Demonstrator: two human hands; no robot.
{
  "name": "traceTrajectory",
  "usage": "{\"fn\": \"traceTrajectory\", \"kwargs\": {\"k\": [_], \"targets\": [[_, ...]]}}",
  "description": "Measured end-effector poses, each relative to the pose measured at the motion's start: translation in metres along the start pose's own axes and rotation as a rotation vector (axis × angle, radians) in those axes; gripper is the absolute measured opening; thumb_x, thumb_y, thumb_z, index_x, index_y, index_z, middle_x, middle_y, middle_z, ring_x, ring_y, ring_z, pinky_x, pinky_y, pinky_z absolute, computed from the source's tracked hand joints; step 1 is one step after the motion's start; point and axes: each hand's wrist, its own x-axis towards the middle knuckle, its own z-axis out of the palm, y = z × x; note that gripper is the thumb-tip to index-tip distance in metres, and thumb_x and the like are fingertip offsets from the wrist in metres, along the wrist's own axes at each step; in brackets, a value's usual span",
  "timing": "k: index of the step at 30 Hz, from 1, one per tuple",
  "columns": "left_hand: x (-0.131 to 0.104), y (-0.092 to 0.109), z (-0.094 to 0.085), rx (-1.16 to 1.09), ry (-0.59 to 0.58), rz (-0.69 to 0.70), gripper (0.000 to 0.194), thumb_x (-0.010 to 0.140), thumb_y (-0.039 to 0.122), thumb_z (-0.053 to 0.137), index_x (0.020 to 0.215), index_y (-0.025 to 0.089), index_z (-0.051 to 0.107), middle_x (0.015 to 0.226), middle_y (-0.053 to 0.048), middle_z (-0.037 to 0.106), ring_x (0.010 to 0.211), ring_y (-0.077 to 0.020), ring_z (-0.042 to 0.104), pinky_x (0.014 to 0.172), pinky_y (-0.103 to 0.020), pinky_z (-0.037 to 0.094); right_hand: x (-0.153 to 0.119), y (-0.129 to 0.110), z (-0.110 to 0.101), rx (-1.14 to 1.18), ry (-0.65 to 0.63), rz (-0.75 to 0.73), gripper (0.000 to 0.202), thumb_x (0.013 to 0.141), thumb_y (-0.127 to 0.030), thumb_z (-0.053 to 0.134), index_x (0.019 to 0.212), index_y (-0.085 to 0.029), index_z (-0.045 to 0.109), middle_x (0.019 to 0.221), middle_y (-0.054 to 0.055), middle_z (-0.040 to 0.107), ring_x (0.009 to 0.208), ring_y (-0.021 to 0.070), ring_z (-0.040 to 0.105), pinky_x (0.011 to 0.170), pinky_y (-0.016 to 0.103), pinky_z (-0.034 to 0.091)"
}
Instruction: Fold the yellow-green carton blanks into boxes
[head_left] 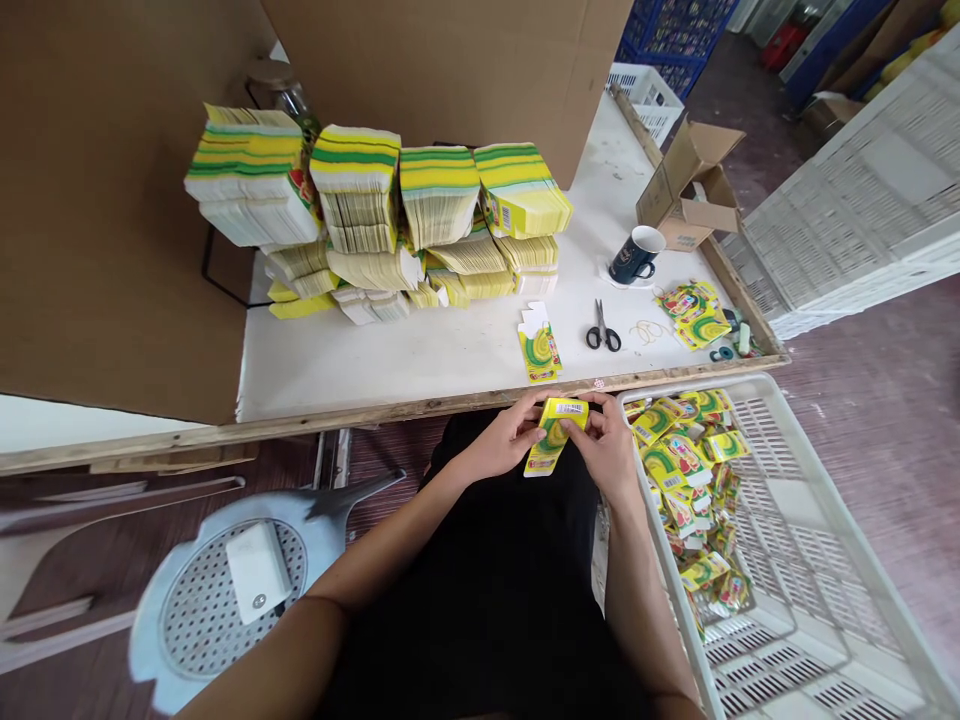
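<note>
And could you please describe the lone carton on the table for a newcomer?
On the white table, look between the carton stacks and the near wooden edge, left of the scissors. Unlike the stacked ones, this yellow-green carton lies alone, its white flaps exposed.

Four top stacks (356, 185), one mug (627, 262) and one held carton (551, 445) show.

1 head-worn camera looks forward, down over left hand (508, 440), right hand (609, 452).
</note>
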Motion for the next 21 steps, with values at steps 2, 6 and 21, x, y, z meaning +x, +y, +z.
{"fn": "traceTrajectory", "kwargs": {"k": [2,6,21], "targets": [[0.001,-0.001,0.0,-0.056,0.033,-0.012,0.059,0.089,0.041,0.071,0.141,0.022,0.052,0.126,-0.016,0.07,0.107,-0.0269,0.072,0.093,-0.039,0.056,0.0,-0.003,0.0,-0.045,-0.006,0.005,0.042,0.082,-0.042,0.073,0.115,-0.022,0.056,0.049,-0.013,0.049,0.045,0.0129,0.04,0.052,0.026,0.032],[0.002,-0.001,-0.001,-0.133,0.09,-0.066,0.066,0.081,0.043,0.079,0.138,0.022,0.054,0.113,-0.013,0.074,0.092,-0.0248,0.074,0.083,-0.036,0.057,-0.002,-0.006,-0.003,-0.077,-0.005,-0.02,0.045,0.087,-0.047,0.069,0.123,-0.021,0.06,0.049,-0.012,0.045,0.046,0.0133,0.04,0.053,0.027,0.035],[0.016,-0.01,0.013,-0.073,0.159,0.089,0.076,0.087,0.037,0.076,0.152,0.024,0.039,0.144,-0.016,0.06,0.14,-0.0272,0.055,0.123,-0.047,0.036,0.006,-0.006,-0.035,-0.374,0.801,-0.327,0.019,0.089,-0.037,0.07,0.098,-0.02,0.07,0.112,0.013,0.061,0.115,0.0299,0.056,0.1,0.05,0.041]]}}
